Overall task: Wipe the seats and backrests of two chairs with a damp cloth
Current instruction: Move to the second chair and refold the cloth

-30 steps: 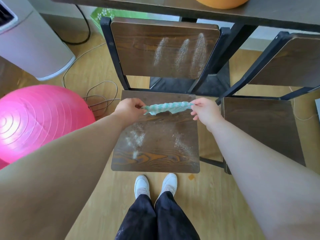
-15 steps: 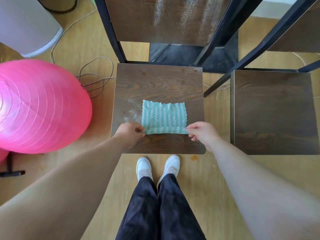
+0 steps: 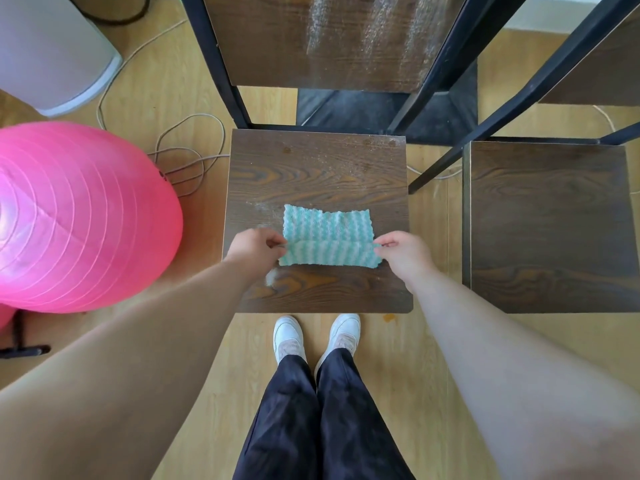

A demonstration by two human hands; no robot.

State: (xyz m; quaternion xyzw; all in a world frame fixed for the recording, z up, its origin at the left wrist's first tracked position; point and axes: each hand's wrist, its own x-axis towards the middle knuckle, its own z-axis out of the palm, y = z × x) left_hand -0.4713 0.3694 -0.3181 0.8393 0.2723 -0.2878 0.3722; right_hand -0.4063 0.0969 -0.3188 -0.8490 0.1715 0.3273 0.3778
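A teal and white striped cloth (image 3: pixel 327 237) lies on the dark wooden seat (image 3: pixel 318 171) of the left chair, its near edge lifted and folded over. My left hand (image 3: pixel 254 249) pinches the cloth's left near corner. My right hand (image 3: pixel 403 251) pinches its right near corner. White dust streaks the seat around the cloth and the chair's backrest (image 3: pixel 346 39). The second chair's seat (image 3: pixel 550 226) stands to the right, with part of its backrest (image 3: pixel 602 77) at the frame's edge.
A big pink exercise ball (image 3: pixel 76 216) sits close to the left of the chair. Loose cables (image 3: pixel 187 157) lie on the wooden floor behind it. A grey appliance (image 3: pixel 48 53) stands at the top left. My feet (image 3: pixel 317 336) are just in front of the seat.
The cloth went from stretched in the air between my hands to spread on the seat. Since then my hands have lifted its near edge and folded it forward.
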